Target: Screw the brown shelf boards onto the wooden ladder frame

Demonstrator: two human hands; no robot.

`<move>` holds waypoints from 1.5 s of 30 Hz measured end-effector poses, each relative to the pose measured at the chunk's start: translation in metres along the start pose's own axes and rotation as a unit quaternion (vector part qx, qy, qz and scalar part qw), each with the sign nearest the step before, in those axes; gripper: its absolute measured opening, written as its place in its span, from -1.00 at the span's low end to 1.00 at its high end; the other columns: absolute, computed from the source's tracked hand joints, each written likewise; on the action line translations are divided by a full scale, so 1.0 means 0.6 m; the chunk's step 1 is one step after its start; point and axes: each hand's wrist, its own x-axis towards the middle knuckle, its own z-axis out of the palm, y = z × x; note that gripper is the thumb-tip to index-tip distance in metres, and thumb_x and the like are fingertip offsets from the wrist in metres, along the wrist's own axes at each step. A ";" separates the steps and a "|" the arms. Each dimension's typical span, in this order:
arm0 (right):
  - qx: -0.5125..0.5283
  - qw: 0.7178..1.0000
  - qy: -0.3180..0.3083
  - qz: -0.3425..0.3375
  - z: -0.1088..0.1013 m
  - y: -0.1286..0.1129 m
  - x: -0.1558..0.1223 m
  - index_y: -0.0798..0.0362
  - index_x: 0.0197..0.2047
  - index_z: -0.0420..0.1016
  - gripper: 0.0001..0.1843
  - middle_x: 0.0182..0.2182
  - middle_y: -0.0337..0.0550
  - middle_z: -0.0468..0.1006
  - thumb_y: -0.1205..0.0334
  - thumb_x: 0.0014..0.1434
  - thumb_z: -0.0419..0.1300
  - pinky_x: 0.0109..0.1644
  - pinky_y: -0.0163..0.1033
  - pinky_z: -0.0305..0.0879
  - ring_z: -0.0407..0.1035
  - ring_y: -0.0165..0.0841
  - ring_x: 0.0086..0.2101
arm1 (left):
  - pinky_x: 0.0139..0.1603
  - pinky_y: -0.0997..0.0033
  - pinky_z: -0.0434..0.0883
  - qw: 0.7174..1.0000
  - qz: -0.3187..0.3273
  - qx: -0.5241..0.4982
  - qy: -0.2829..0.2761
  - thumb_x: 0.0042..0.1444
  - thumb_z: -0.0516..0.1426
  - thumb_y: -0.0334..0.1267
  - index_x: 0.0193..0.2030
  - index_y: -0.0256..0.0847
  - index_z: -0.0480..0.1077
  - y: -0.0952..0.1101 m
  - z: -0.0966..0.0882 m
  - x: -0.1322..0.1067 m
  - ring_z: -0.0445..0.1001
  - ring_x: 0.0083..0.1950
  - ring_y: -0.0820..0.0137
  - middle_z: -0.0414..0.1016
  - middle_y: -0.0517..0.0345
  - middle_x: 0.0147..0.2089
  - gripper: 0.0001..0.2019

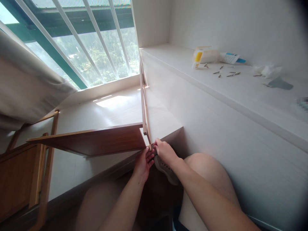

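Observation:
A dark brown wooden panel [103, 139] stands on the pale ledge, its near corner meeting a narrow wooden frame [145, 112] that runs back toward the window. At that corner my left hand [142, 163] is closed, its fingers curled at the frame's lower end from below. My right hand [165, 152] comes from the right, thumb and fingers pinched together against the same end. Whatever small thing is between the right fingertips is hidden. Under the hands a grey-brown shoe [166, 170] shows.
Loose screws [234, 74], a yellow-capped bottle [197, 60] and a white tube [229, 58] lie on the high shelf [173, 59] at right. Wooden frame pieces [21, 176] lean at left, below a curtain [31, 77]. A barred window [96, 45] is behind.

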 end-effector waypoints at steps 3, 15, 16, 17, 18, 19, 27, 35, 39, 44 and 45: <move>0.007 1.000 0.010 0.006 0.000 -0.002 0.000 0.02 -0.15 0.36 -0.90 -0.32 -0.07 0.59 0.30 0.35 0.03 -0.31 -0.31 0.07 0.45 -0.29 -0.33 | -0.43 0.55 0.32 1.000 0.009 0.001 0.003 0.04 0.29 -0.15 -0.12 -0.26 0.52 -0.004 -0.002 0.002 0.45 -0.40 0.53 0.59 0.02 -0.15 -0.70; -0.018 0.999 0.011 -0.029 0.006 -0.014 0.003 0.02 -0.11 0.36 -0.86 -0.32 -0.07 0.59 0.27 0.37 -0.01 -0.31 -0.30 0.05 0.45 -0.28 -0.34 | -0.53 0.57 0.26 0.999 0.033 0.000 0.030 0.01 0.31 -0.06 -0.08 -0.24 0.51 -0.014 0.002 0.005 0.35 -0.51 0.59 0.57 0.08 -0.21 -0.61; -0.010 0.999 0.012 -0.032 0.006 -0.015 0.003 0.02 -0.11 0.36 -0.86 -0.32 -0.08 0.59 0.28 0.36 -0.01 -0.30 -0.31 0.06 0.45 -0.29 -0.33 | -0.53 0.58 0.26 0.999 0.037 -0.001 0.031 0.00 0.32 -0.05 -0.09 -0.24 0.52 -0.014 0.003 0.006 0.35 -0.51 0.59 0.57 0.08 -0.21 -0.61; 0.000 0.999 0.011 -0.033 0.006 -0.015 0.003 0.02 -0.12 0.37 -0.86 -0.32 -0.10 0.59 0.30 0.35 0.00 -0.29 -0.32 0.07 0.45 -0.30 -0.33 | -0.54 0.58 0.25 0.999 0.039 -0.001 0.032 -0.01 0.32 -0.04 -0.09 -0.24 0.52 -0.015 0.003 0.007 0.34 -0.52 0.60 0.57 0.09 -0.22 -0.60; 0.013 0.999 0.012 -0.034 0.007 -0.015 0.003 0.01 -0.13 0.37 -0.87 -0.32 -0.11 0.60 0.33 0.33 0.01 -0.28 -0.33 0.09 0.45 -0.31 -0.33 | -0.55 0.58 0.24 0.999 0.041 -0.001 0.033 -0.02 0.33 -0.03 -0.10 -0.24 0.52 -0.016 0.003 0.008 0.34 -0.52 0.61 0.56 0.10 -0.23 -0.60; 0.028 0.999 0.014 -0.035 0.007 -0.015 0.003 0.01 -0.14 0.37 -0.87 -0.33 -0.13 0.60 0.36 0.31 0.02 -0.27 -0.34 0.10 0.45 -0.32 -0.33 | -0.55 0.59 0.22 0.998 0.043 -0.002 0.035 -0.03 0.33 -0.01 -0.11 -0.24 0.52 -0.016 0.004 0.008 0.32 -0.53 0.62 0.56 0.12 -0.25 -0.58; 0.085 0.995 0.034 -0.031 0.017 -0.014 0.003 -0.01 -0.19 0.38 -0.87 -0.37 -0.18 0.60 0.34 0.32 0.03 -0.24 -0.34 0.14 0.45 -0.33 -0.33 | -0.61 0.62 0.10 0.998 0.054 -0.015 0.028 -0.14 0.37 0.11 -0.17 -0.30 0.55 -0.014 0.011 0.004 0.22 -0.59 0.67 0.44 0.22 -0.43 -0.47; 0.080 0.996 0.034 -0.010 0.028 -0.015 0.003 0.00 -0.12 0.32 -0.89 -0.37 -0.12 0.57 0.27 0.35 -0.01 -0.32 -0.34 0.10 0.43 -0.30 -0.38 | -0.59 0.61 0.09 0.998 0.053 0.009 0.044 -0.11 0.33 0.14 -0.15 -0.26 0.55 -0.021 0.008 0.010 0.21 -0.58 0.65 0.47 0.20 -0.39 -0.48; 0.070 0.997 0.040 -0.007 0.029 -0.017 0.001 0.00 -0.13 0.31 -0.88 -0.38 -0.12 0.55 0.28 0.34 -0.03 -0.33 -0.33 0.09 0.40 -0.29 -0.39 | -0.58 0.60 0.09 0.997 0.056 0.003 0.047 -0.09 0.32 0.10 -0.14 -0.27 0.54 -0.022 0.007 0.009 0.21 -0.58 0.64 0.48 0.19 -0.39 -0.50; 0.085 0.996 0.034 0.008 0.033 -0.018 -0.004 0.01 -0.12 0.31 -0.87 -0.37 -0.12 0.56 0.28 0.35 -0.03 -0.35 -0.34 0.07 0.41 -0.32 -0.40 | -0.57 0.60 0.11 0.998 0.033 0.010 0.047 -0.07 0.30 0.14 -0.15 -0.27 0.53 -0.018 0.006 0.008 0.26 -0.57 0.62 0.47 0.19 -0.40 -0.49; 0.084 0.996 0.037 0.008 0.033 -0.019 -0.006 0.01 -0.12 0.31 -0.87 -0.37 -0.11 0.56 0.28 0.35 -0.04 -0.35 -0.34 0.06 0.41 -0.32 -0.40 | -0.57 0.60 0.11 0.998 0.031 0.020 0.046 -0.07 0.29 0.16 -0.15 -0.26 0.54 -0.017 0.006 0.008 0.27 -0.57 0.61 0.47 0.19 -0.40 -0.48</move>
